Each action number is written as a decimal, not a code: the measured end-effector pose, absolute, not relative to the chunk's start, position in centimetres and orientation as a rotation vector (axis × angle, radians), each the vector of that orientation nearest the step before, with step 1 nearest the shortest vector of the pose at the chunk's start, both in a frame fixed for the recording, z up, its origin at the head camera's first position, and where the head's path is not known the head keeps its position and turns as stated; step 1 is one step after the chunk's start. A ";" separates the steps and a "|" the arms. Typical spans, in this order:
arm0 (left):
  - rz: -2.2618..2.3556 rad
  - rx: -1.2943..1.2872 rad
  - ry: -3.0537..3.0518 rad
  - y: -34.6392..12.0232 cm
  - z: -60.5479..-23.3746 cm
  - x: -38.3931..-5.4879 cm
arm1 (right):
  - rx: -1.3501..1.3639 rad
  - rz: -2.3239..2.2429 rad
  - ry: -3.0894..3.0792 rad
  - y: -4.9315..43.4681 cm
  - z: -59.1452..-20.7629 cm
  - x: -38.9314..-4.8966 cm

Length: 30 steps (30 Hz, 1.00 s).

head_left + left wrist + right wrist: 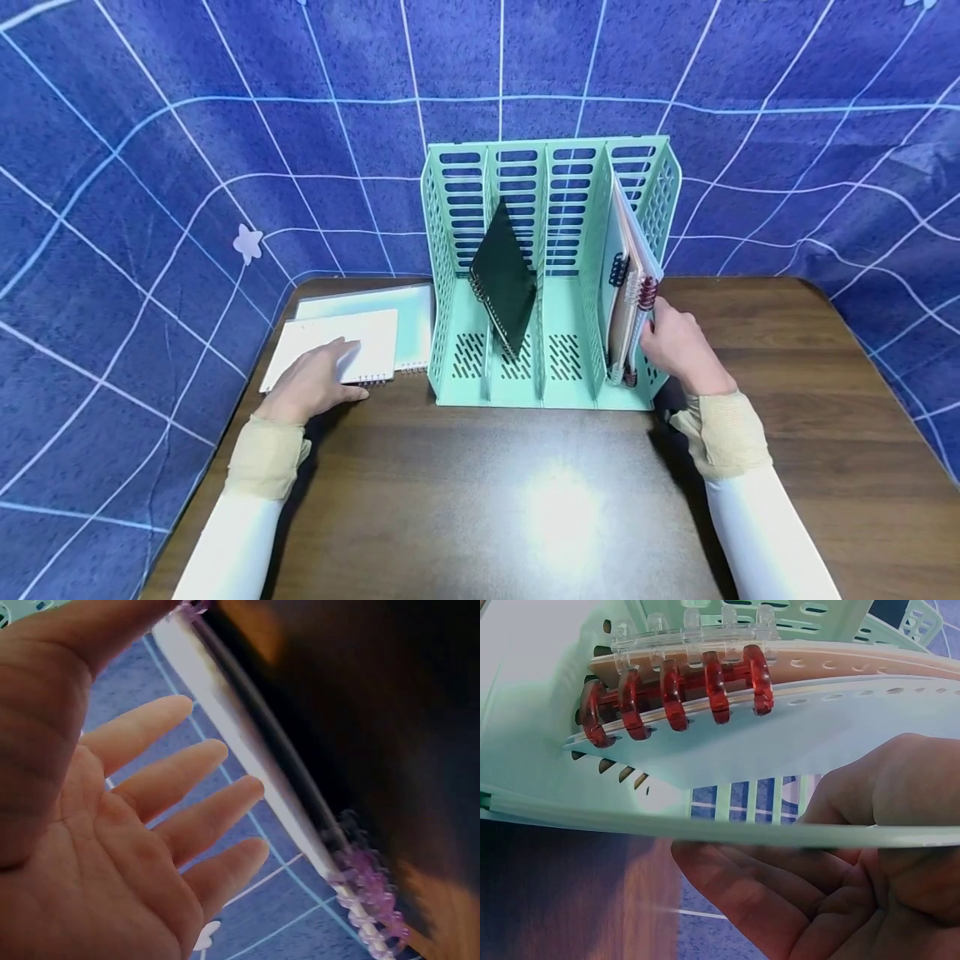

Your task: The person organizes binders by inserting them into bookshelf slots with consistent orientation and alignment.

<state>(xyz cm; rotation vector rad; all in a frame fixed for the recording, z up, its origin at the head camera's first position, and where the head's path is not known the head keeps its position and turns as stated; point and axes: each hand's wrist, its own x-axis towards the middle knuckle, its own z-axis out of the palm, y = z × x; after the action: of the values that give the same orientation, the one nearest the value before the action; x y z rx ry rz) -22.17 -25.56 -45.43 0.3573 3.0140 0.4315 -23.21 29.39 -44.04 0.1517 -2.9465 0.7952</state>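
Observation:
A mint-green file organizer (564, 308) with slotted compartments stands on the table. My right hand (684, 346) grips its right side wall, thumb inside and fingers outside, as the right wrist view shows. Beside that thumb, several ring-bound notebooks (619, 287) lean in the rightmost compartment, one with red rings (673, 696). A black spiral notebook (506, 287) stands tilted in the organizer's left half. My left hand (311, 382) is over a white spiral notebook (375, 333), fingers extended and apart, with nothing in its palm.
Under the white notebook lies a pale blue-green spiral notebook (415, 321), close to the organizer's left side. The brown wooden table (450, 500) has a bright glare near the front. A blue cloth (360, 67) with pale grid lines hangs behind and at the sides.

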 end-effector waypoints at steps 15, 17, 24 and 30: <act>0.325 0.433 3.065 -26.1 -46.3 -22.3 | 0.150 0.814 -2.951 29.2 -43.9 -23.2; 0.302 0.466 3.070 -26.0 -46.5 -22.5 | 0.145 0.816 -2.948 29.2 -43.8 -23.2; 0.233 0.557 3.113 -25.5 -47.0 -22.8 | 0.142 0.798 -2.942 29.3 -43.9 -23.3; 0.210 0.630 3.171 -25.0 -47.9 -23.2 | 0.135 0.795 -2.948 29.4 -44.1 -23.3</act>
<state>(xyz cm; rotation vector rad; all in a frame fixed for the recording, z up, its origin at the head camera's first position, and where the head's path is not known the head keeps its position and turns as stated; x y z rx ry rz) -23.18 -25.04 -47.88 0.6301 3.1708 0.2097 -23.31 29.42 -44.09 0.1352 -2.9485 0.7949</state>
